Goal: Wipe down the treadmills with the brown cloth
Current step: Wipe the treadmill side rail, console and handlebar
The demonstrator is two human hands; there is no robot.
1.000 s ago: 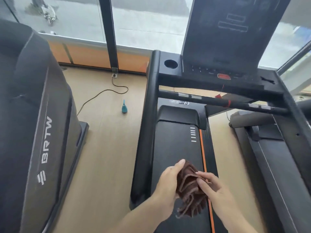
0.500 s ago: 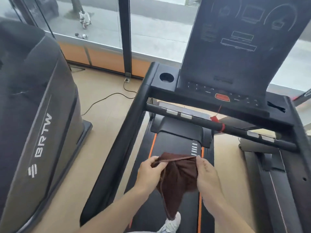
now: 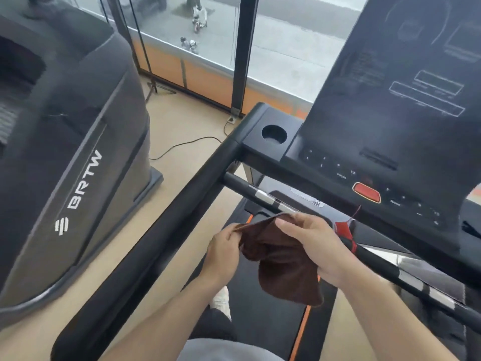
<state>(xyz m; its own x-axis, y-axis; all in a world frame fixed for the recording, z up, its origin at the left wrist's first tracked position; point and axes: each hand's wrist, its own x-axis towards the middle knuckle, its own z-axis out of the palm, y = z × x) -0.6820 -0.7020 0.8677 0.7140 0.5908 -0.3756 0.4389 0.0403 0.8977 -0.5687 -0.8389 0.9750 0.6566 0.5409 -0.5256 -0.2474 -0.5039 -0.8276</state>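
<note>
The brown cloth (image 3: 283,261) hangs between both hands above the black treadmill's belt (image 3: 260,319). My left hand (image 3: 225,250) pinches the cloth's upper left edge. My right hand (image 3: 317,246) grips its upper right part, just in front of the treadmill's black crossbar (image 3: 390,269). The treadmill's console (image 3: 385,142) with a red button (image 3: 366,192) and a round cup holder (image 3: 274,134) rises beyond the bar. Its left side rail (image 3: 161,241) runs diagonally past my left arm.
A second grey machine (image 3: 65,162) marked BRTW stands at the left, with a strip of wooden floor (image 3: 179,162) between. A black cable (image 3: 182,145) lies on that floor near the window wall. A red safety clip (image 3: 345,229) hangs on the crossbar. My shoe (image 3: 221,299) stands on the belt.
The view has moved closer to the console and swung left. Both hands have risen with the cloth toward the crossbar, and the cloth went from bunched to spread between them.
</note>
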